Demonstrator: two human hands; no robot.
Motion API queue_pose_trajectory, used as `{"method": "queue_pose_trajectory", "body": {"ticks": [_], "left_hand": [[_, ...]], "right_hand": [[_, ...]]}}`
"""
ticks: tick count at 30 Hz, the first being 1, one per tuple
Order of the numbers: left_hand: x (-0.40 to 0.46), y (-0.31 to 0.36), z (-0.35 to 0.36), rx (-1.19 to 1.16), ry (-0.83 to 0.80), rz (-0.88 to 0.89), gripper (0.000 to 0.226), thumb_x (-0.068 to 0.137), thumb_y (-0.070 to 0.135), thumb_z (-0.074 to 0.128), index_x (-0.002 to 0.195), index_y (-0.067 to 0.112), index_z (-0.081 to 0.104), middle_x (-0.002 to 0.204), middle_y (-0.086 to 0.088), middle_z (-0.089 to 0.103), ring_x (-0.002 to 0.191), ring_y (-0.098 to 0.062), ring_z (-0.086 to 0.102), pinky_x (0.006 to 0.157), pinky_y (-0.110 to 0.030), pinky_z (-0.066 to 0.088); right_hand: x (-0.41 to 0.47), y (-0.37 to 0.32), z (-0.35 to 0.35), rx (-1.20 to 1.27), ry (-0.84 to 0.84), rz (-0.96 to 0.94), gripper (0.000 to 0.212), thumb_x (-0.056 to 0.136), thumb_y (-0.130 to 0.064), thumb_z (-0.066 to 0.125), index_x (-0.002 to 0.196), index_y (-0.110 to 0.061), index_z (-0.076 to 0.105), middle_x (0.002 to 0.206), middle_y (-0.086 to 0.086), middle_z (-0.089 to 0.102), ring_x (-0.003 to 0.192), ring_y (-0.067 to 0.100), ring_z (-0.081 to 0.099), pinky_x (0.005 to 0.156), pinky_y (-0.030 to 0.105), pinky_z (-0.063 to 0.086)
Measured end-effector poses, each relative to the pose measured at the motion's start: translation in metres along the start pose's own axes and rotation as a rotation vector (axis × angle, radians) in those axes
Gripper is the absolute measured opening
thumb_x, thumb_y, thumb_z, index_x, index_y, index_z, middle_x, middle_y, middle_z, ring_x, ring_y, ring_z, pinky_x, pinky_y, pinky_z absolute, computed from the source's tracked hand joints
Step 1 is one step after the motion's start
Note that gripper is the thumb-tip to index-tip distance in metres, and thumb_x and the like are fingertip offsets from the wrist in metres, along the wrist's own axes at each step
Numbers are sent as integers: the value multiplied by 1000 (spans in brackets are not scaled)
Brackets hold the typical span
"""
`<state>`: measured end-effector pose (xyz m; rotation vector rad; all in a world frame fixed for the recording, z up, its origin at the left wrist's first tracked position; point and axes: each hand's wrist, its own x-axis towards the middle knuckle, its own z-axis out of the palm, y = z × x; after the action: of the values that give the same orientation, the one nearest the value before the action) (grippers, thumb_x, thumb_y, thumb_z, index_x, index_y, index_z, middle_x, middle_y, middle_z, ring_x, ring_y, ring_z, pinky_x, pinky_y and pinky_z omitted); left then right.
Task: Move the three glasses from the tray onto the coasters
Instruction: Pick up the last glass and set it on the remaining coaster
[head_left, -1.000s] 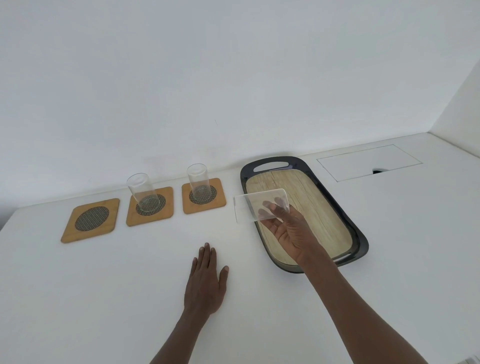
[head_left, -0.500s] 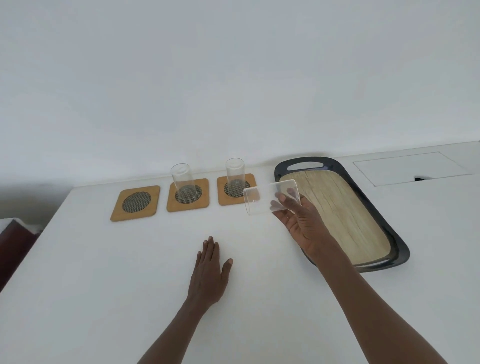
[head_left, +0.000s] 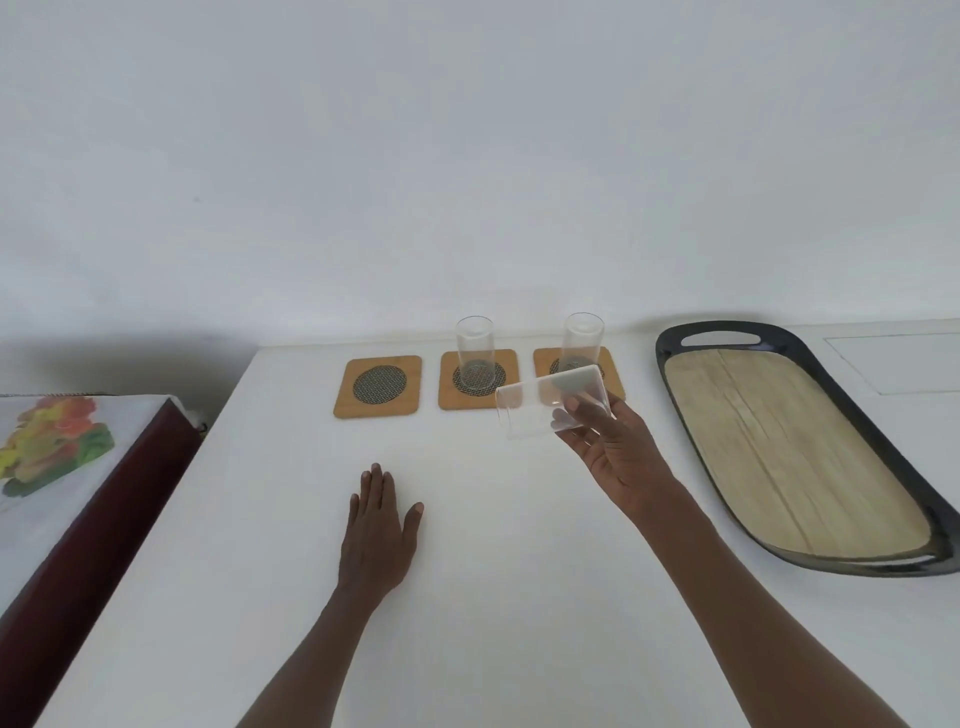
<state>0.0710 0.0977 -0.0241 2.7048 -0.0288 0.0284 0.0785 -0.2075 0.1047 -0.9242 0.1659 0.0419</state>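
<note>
Three wooden coasters lie in a row at the table's back. The left coaster (head_left: 377, 385) is bare. A clear glass (head_left: 473, 352) stands upright on the middle coaster (head_left: 479, 379), and another glass (head_left: 583, 340) stands on the right coaster (head_left: 614, 370). My right hand (head_left: 615, 452) holds a third clear glass (head_left: 535, 410) on its side in the air, in front of the right and middle coasters. My left hand (head_left: 379, 535) rests flat on the white table, fingers spread. The dark oval tray (head_left: 670, 343) with a wooden floor lies at the right and holds nothing.
The white table's (head_left: 493, 597) left edge borders a lower dark-red piece of furniture with a colourful printed cloth (head_left: 52, 452). A white wall rises just behind the coasters. A rectangular inset panel (head_left: 904, 364) lies in the table behind the tray.
My right hand has carried the sideways glass leftward from over the tray to in front of the coasters. The view has swung left. My left hand stays flat on the table.
</note>
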Motion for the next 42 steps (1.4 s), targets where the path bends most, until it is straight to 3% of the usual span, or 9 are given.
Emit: {"method": "queue_pose_trajectory", "body": {"ticks": [4,9,15,19,22,25,28,35,42], "left_hand": [[14,-29,-15,39,10,-32,70,102,44,32,154,3,10,166,-10,2,153,-21,-3,125,-39,2],[31,-57,-24,58,11,-64,70,102,45,32,154,3,12,166,-11,4,154,-23,-1,125,-41,4],[35,-69,-19,15,30,-93,76,98,54,31,155,7,13,166,-6,4,153,-18,-1,125,-38,6],[35,-69,-18,16,47,-85,76,98,55,31,155,8,14,166,-5,4,153,-17,0,125,-37,6],[35,-69,-18,17,54,-88,74,98,54,30,155,8,14,166,-4,4,153,-17,0,125,-37,7],[35,-69,-17,15,76,-85,72,99,51,30,154,8,16,166,-6,7,153,-17,2,125,-37,9],[35,-70,-16,29,92,-79,71,99,50,29,155,8,15,166,-6,8,153,-18,3,125,-37,8],[35,-68,-17,32,88,-78,71,99,51,26,155,9,13,166,-5,5,153,-16,0,125,-35,6],[35,-67,-19,30,84,-77,71,99,52,24,155,9,14,166,-5,5,153,-16,-1,125,-34,4]], "right_hand": [[10,21,30,-30,17,4,71,75,-7,79,139,0,48,118,13,65,110,28,64,107,46,48],[24,45,67,-75,30,-11,68,69,0,84,131,-5,56,116,12,68,108,26,67,95,39,57],[46,70,104,-182,87,-50,60,69,3,85,122,-11,61,121,20,66,114,30,67,100,44,55],[66,85,126,-342,134,-94,68,65,-3,90,126,-12,59,119,10,68,112,29,67,105,49,51],[82,94,145,-548,162,-166,74,63,-11,93,127,-15,57,123,7,66,109,28,65,95,44,56],[101,104,163,-743,148,-255,79,63,-17,94,131,-16,54,121,1,65,102,16,62,84,27,53],[124,115,176,-868,129,-306,86,65,-21,93,138,-16,49,130,0,63,113,19,61,94,32,53],[180,138,197,-1082,101,-307,87,65,-25,90,139,-18,46,128,4,62,117,30,57,102,48,47],[212,158,205,-1186,23,-260,88,70,-22,86,144,-14,40,133,10,58,125,32,51,104,43,43]]}}
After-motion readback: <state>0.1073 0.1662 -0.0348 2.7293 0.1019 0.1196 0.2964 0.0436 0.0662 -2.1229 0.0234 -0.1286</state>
